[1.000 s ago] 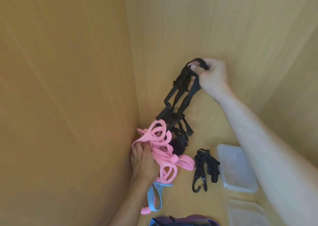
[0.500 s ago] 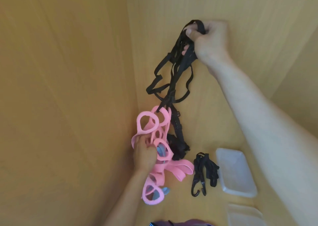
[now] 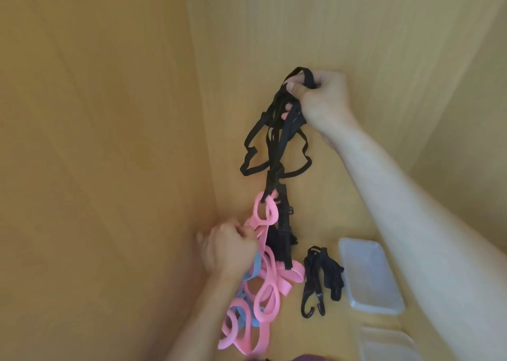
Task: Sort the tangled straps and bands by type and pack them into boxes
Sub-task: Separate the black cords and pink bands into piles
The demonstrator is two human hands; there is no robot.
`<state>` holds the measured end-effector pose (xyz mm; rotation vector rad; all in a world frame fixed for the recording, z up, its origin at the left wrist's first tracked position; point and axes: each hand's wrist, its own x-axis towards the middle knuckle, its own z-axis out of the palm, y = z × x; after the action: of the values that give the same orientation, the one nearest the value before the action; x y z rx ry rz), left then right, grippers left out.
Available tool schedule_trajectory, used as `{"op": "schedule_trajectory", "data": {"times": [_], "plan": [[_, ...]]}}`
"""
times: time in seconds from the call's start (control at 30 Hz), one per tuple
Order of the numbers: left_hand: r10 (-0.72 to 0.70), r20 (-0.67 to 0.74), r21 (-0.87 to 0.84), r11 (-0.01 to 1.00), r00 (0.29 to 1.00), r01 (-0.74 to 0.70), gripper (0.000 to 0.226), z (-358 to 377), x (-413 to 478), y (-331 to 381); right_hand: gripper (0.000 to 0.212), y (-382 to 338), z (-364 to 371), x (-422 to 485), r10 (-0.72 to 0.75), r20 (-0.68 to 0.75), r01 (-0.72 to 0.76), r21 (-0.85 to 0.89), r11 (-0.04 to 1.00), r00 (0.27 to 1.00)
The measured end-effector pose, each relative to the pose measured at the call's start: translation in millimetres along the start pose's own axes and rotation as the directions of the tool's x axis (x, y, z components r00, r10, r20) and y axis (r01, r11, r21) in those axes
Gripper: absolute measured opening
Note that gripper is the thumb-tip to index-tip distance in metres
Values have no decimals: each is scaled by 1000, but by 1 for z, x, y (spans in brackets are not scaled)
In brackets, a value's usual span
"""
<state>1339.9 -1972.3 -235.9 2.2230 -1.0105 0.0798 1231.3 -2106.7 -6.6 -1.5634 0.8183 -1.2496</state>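
My right hand (image 3: 325, 101) grips the top of a bunch of black straps (image 3: 275, 152) and holds it up in the air. The straps hang down and are caught in a loop of the pink bands (image 3: 264, 286). My left hand (image 3: 229, 249) grips the pink bands low against the wooden surface. Blue bands (image 3: 253, 268) are mixed in with the pink ones under and below that hand. A separate bundle of black cords with hooks (image 3: 319, 279) lies on the surface to the right.
A clear plastic box (image 3: 370, 275) sits right of the hooked cords, and a second clear box (image 3: 389, 345) lies below it at the frame's bottom. Wooden panels rise on the left and behind. A purple item (image 3: 310, 358) peeks in at the bottom edge.
My right hand rose with the black straps, pulling them out of the tangle, then came down a little. My left hand stayed low, holding the pink bands, which stretched upward.
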Motion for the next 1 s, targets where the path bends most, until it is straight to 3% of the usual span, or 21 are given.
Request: {"op": "schedule_trajectory", "data": {"times": [0.1,0.2,0.47,0.63,0.73,0.87,1.0], "plan": [[96,64,-373,926,993,-66,18,3,10,9,11,4,-2,-7,19,20,-19,23,1000,1000],[177,228,-546,837,957,-24,25,11,24,18,10,5,-2,-14,22,34,-23,43,999,999],[224,238,-596,802,945,-40,6,25,32,10,11,14,-8,-22,58,18,-59,102,993,998],[99,187,-651,758,977,48,27,22,35,2,9,29,-15,-20,98,-15,-96,98,991,995],[59,191,-575,816,980,63,23,21,41,-4,10,41,-17,-21,116,-25,-114,76,991,993],[105,113,-374,926,988,-56,25,18,44,-11,11,62,-17,-25,160,-31,-159,43,986,987],[62,141,-412,911,988,1,28,17,43,-19,15,85,-15,-33,212,-13,-212,11,977,977]]}}
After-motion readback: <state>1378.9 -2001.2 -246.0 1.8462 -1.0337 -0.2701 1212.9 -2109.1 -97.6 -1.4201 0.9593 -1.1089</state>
